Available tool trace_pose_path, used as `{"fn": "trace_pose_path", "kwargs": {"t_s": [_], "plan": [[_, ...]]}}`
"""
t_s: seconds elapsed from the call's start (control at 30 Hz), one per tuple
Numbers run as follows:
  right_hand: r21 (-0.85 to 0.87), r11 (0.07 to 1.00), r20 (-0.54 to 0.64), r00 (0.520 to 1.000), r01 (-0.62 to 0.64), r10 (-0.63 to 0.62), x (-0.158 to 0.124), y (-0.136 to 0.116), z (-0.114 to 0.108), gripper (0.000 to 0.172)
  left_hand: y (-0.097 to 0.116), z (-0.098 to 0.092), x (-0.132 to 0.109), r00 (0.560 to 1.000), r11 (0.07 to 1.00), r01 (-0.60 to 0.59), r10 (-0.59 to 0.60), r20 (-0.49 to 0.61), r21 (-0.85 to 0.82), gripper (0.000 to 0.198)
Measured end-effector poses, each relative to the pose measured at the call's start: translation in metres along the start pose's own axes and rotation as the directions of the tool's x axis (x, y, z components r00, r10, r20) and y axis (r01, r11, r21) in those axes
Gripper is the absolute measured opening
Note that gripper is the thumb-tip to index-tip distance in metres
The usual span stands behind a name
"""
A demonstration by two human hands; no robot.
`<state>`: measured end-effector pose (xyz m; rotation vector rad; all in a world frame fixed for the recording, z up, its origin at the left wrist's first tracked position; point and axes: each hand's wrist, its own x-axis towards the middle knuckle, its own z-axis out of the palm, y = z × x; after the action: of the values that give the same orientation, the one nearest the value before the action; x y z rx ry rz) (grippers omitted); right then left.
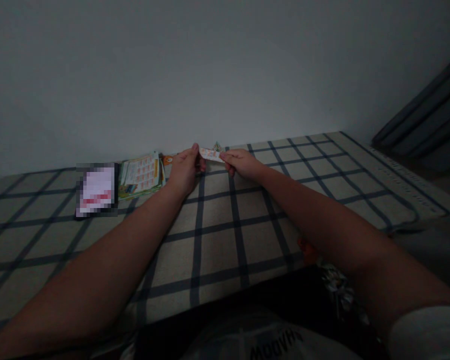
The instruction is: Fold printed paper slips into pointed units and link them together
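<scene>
Between my two hands a narrow strip of printed paper (211,154), white with orange and dark print, is stretched above the checked cloth. My left hand (185,169) pinches its left end between thumb and fingers. The right end is gripped by my right hand (242,163), thumb on top. Just behind the strip, a small greenish pointed piece (217,146) shows near the wall; its kind is unclear. Left of my left hand lies a stack of printed sheets or booklets (141,172) with green edges.
A lit, blurred-out phone or tablet (96,191) lies left of the stack. The checked cloth (217,250) runs back to a plain wall (225,75). An orange item (307,248) and crumpled patterned material (337,285) sit near my right forearm. A dark curtain (427,110) hangs at right.
</scene>
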<state>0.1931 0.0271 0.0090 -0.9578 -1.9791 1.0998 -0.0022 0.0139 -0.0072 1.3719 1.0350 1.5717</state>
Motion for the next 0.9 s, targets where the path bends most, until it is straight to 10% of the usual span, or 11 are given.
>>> {"fn": "trace_pose_path", "kwargs": {"t_s": [0.9], "plan": [[-0.062, 0.993, 0.026, 0.995, 0.099, -0.098, -0.0001, -0.0002, 0.003, 0.045, 0.0077, -0.0007, 0.0021, 0.993, 0.978, 0.116, -0.12, -0.017, -0.173, 0.036]]}}
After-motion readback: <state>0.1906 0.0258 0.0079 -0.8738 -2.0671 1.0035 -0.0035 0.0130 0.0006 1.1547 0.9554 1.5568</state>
